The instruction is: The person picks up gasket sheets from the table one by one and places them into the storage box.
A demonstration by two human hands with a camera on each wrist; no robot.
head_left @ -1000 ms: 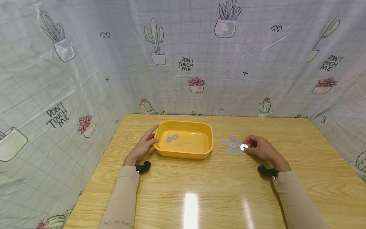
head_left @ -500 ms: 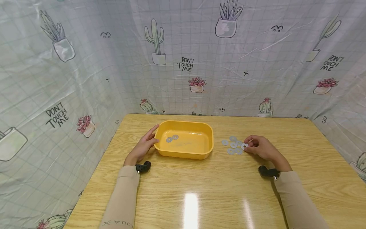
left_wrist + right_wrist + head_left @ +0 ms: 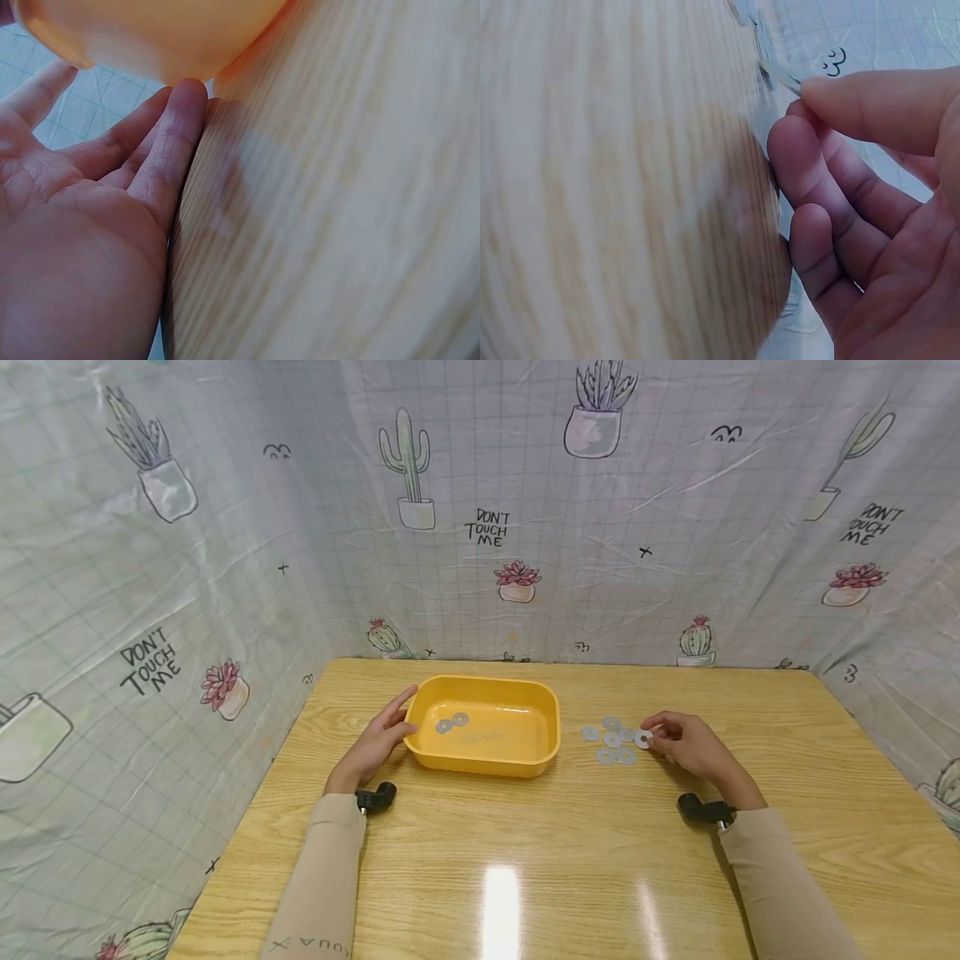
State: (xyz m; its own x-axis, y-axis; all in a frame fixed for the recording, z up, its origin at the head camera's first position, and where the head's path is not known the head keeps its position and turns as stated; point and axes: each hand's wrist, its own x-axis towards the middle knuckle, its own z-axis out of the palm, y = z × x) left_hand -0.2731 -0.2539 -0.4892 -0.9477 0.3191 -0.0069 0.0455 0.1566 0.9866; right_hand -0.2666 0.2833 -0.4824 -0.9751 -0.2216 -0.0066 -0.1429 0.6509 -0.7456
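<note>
My left hand (image 3: 371, 747) holds the left end of a yellow plastic tray (image 3: 480, 767), thumb over the rim and the other fingers along the outside wall. Two flat grey washers, one of them the left washer (image 3: 444, 726), lie inside it. To the tray's right, my right hand (image 3: 693, 747) pinches a washer (image 3: 643, 739) between thumb and fingertips. The right wrist view shows this washer (image 3: 784, 77) edge-on and tilted, its near edge under the thumb. Beside it lies a loose cluster of several washers (image 3: 612, 740) on the table.
The wood-grain table (image 3: 570, 843) carries the tray and washers. A patterned plastic sheet (image 3: 465, 593) hangs behind the table and at both sides. Each wrist wears a small black camera, such as the right one (image 3: 701, 810).
My right hand has shifted slightly, and the pinched washer has turned and moved a little away from me. My left hand and the tray stay in place.
</note>
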